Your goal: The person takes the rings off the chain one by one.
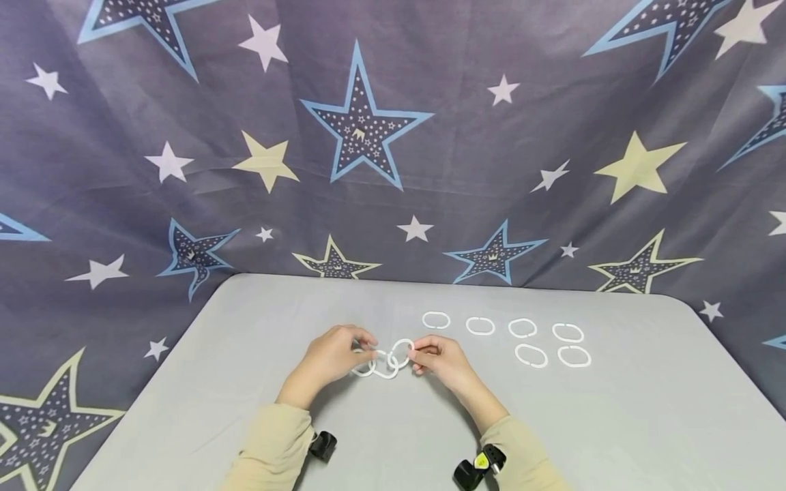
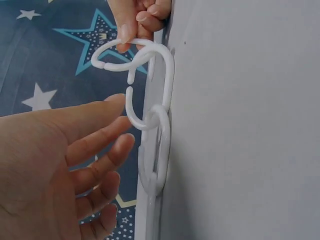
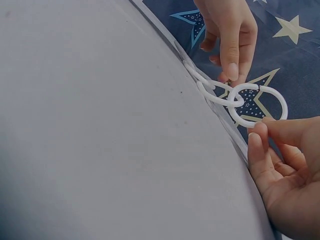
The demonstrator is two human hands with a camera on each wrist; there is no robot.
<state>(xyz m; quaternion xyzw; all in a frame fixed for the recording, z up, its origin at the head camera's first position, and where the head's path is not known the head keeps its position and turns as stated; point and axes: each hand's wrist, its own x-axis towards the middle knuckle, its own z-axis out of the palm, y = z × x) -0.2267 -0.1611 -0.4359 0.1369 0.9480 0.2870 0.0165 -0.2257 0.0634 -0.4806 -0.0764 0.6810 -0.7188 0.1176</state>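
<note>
Beige sleeves (image 1: 276,436) come first, and each wrist carries a small black device (image 1: 323,447). Beyond them, the two hands meet around a chain (image 2: 159,112) of white, plastic-looking oval links, located between them near the middle of the surface (image 1: 626,423). The right hand (image 1: 443,361) has its thumb and fingertips clamped on the outer side of the end link (image 3: 285,102); I suppose this grip leaves free the part that crosses the neighbouring link (image 2: 170,75). That second link shows a narrow gap in its side. The thumb and index finger of the left hand (image 1: 334,356) are just beside this gap, maybe to steady the link there, while its other fingers are spread apart. I cannot tell if the left hand really pinches the link or only touches it.

Farther to the right, six loose links (image 1: 524,320) lie flat, four in a back row and two in front, well apart, probably so that each can be taken singly.

The surface is plain light grey, with rounded far corners. Behind it hangs a dark grey-purple curtain (image 1: 454,177), printed with blue-edged, yellow and white stars.
</note>
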